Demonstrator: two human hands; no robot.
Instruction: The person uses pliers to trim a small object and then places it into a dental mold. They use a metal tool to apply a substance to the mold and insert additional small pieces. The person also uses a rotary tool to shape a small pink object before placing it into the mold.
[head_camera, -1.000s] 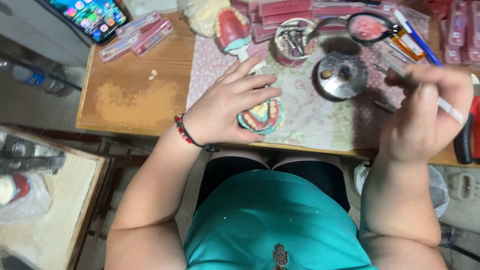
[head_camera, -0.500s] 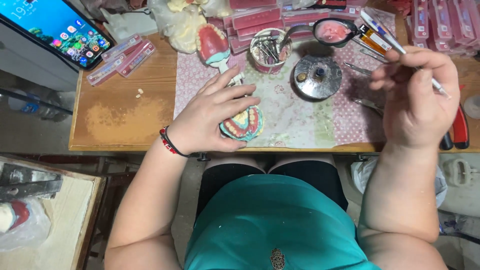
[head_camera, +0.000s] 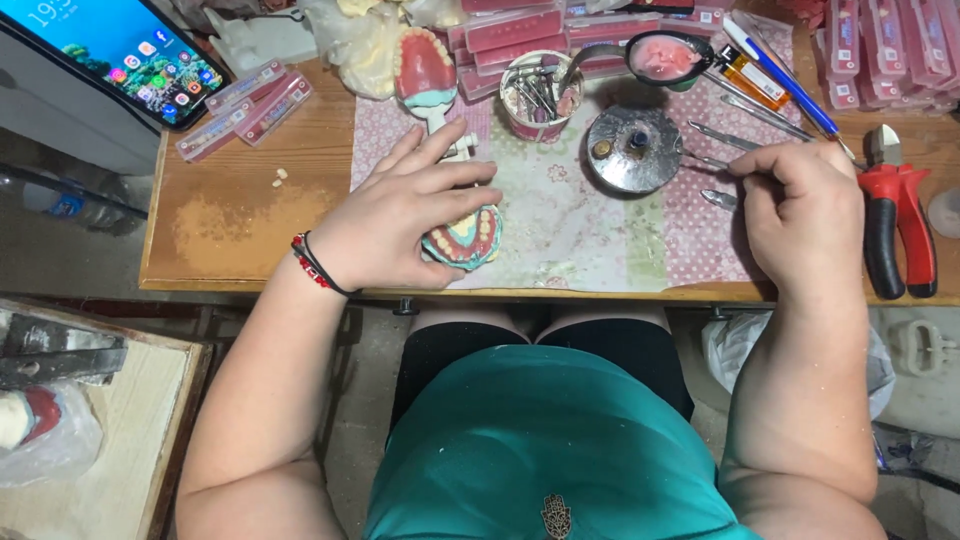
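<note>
My left hand (head_camera: 400, 215) lies over a dental model with teeth set in pink wax (head_camera: 465, 238) near the front edge of the wooden table (head_camera: 230, 225), fingers spread across its top. My right hand (head_camera: 800, 215) is closed around a thin metal instrument (head_camera: 722, 198) whose tip points left over the patterned cloth (head_camera: 590, 225). The instrument's handle is hidden inside the fist.
A round metal burner (head_camera: 634, 148), a cup of tools (head_camera: 538, 97), a bowl of pink wax (head_camera: 664, 57), a second dental model (head_camera: 425, 68), red-handled pliers (head_camera: 897, 215), pens (head_camera: 780, 75), pink tooth cards (head_camera: 245, 108) and a tablet (head_camera: 115, 50) crowd the table. A wooden stand (head_camera: 90, 440) is lower left.
My right hand has come down from a raised position to the cloth beside the burner. The left hand stays on the dental model. The view has shifted slightly.
</note>
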